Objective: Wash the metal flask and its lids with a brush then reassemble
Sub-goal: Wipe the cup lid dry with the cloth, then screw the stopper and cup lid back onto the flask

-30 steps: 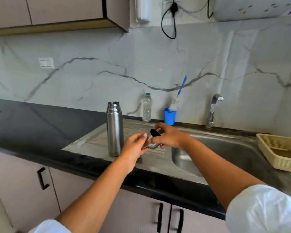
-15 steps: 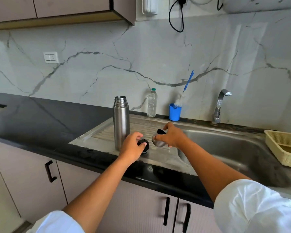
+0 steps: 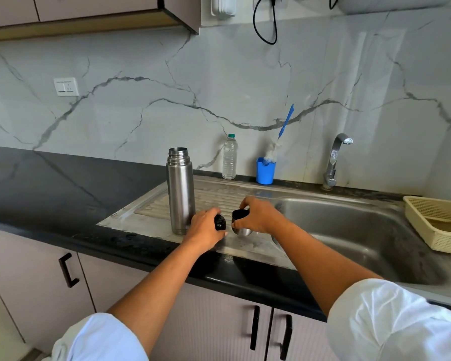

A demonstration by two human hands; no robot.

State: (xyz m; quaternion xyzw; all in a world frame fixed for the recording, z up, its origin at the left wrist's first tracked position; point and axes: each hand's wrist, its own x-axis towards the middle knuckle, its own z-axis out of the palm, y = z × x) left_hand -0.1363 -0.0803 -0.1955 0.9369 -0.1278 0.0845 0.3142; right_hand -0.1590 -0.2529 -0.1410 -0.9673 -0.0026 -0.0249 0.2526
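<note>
- Where the blue plastic cup (image 3: pixel 265 175) stands, a blue-handled bottle brush (image 3: pixel 284 127) is held in it.
- The tall cylindrical steel flask (image 3: pixel 180 191) is stood upright, uncapped, on the ribbed steel drainboard (image 3: pixel 219 196).
- A round black stopper (image 3: pixel 220 222) is gripped by the left hand (image 3: pixel 205 231).
- A black-lined steel cup lid (image 3: pixel 241 226) is gripped by the right hand (image 3: pixel 259 216).

White top, 2 sleeves in view: left sleeve (image 3: pixel 102 337) btm left of frame, right sleeve (image 3: pixel 393 321) btm right, looks bigger, creased, soft fabric. Forearms (image 3: pixel 156 280) bare to left hand (image 3: pixel 206 230) & right hand (image 3: pixel 261 217), mid-frame.
</note>
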